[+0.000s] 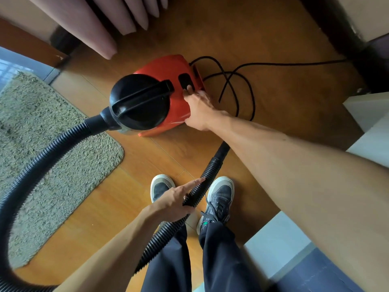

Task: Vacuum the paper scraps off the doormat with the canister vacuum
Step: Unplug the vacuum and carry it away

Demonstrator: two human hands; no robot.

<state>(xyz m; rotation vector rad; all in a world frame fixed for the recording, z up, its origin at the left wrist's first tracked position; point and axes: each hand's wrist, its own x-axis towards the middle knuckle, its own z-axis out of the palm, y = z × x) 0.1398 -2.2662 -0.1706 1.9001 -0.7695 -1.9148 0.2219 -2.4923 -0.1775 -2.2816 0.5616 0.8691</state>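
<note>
A red canister vacuum (168,70) with a black lid and handle stands on the wooden floor. My right hand (200,108) rests on its right side, with a fingertip on the black switch (184,80). The black ribbed hose (42,157) loops from the vacuum's front across the beige shaggy doormat (63,165) and back toward me. My left hand (174,200) grips the hose near its nozzle end (223,149), index finger stretched along it. I make out no paper scraps on the mat.
The black power cord (237,81) lies in loops right of the vacuum and runs to the far right. Pink curtains (109,22) hang behind. White furniture (368,114) stands at the right. My two sneakers (221,194) are on the floor below the hose.
</note>
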